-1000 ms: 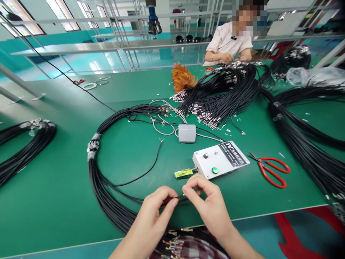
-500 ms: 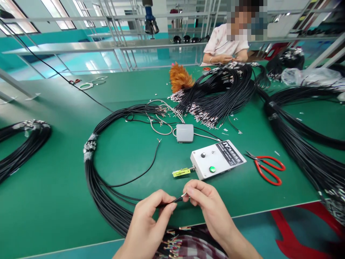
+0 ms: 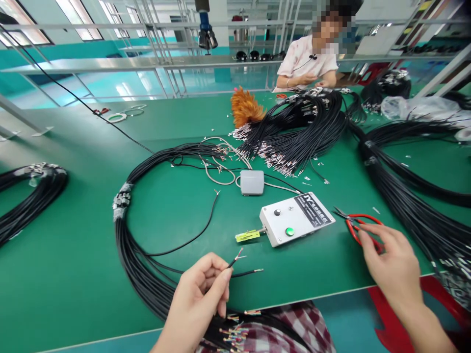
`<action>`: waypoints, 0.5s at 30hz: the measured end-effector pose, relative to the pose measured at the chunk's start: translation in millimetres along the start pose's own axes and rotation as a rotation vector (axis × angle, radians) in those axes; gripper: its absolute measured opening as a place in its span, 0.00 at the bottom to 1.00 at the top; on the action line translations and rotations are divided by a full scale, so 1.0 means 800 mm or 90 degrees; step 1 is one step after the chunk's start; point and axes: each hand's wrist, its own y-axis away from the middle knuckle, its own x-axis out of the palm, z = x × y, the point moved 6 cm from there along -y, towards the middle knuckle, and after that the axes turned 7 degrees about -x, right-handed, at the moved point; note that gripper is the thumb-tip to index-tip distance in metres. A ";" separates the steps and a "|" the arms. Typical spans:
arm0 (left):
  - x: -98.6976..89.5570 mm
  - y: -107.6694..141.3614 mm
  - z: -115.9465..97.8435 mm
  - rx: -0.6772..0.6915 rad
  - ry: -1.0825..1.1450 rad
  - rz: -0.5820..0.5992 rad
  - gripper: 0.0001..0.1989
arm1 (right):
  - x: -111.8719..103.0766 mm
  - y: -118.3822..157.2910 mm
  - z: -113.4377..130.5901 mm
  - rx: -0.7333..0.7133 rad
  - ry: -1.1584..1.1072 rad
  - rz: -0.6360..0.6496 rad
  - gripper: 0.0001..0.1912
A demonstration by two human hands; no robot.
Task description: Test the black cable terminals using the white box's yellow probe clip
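My left hand [image 3: 202, 289] pinches a black cable [image 3: 231, 264] whose stripped end shows thin bare wires fanned out. A second cable end [image 3: 246, 273] pokes out to the right just below it. At the right, my right hand [image 3: 390, 260] has its fingers on the red handles of the scissors [image 3: 362, 218], which lie with their blades pointing left. Between the hands and farther back sits a white control box [image 3: 294, 215] with a green button and a yellow-green clip. A curved bundle of black cables [image 3: 127, 245] runs beneath my left hand.
Large cable bundles [image 3: 305, 122] lie at the back and right [image 3: 408, 196], with another at the far left [image 3: 44, 191]. A grey pedal-like block [image 3: 252, 182] and an orange duster [image 3: 246, 109] rest mid-table. A person [image 3: 309, 63] sits across the table.
My right hand has left the cable end and moved right to the scissors. The wires at the cable end in my left hand now show, spread apart.
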 end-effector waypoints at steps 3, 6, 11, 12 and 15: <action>-0.001 -0.001 0.000 -0.006 0.000 -0.010 0.18 | -0.001 0.002 -0.036 -0.079 0.134 0.027 0.10; 0.001 -0.001 -0.004 -0.025 -0.010 0.004 0.18 | 0.001 0.007 -0.052 -0.102 0.166 0.062 0.11; 0.002 0.000 -0.008 -0.012 -0.032 0.008 0.14 | 0.007 0.000 -0.086 -0.081 0.154 0.147 0.12; 0.001 0.000 -0.008 0.004 -0.045 0.002 0.13 | 0.007 -0.003 -0.090 -0.098 0.151 0.152 0.13; -0.003 0.001 -0.007 0.043 -0.062 -0.017 0.11 | 0.007 -0.010 -0.094 -0.144 0.143 0.169 0.17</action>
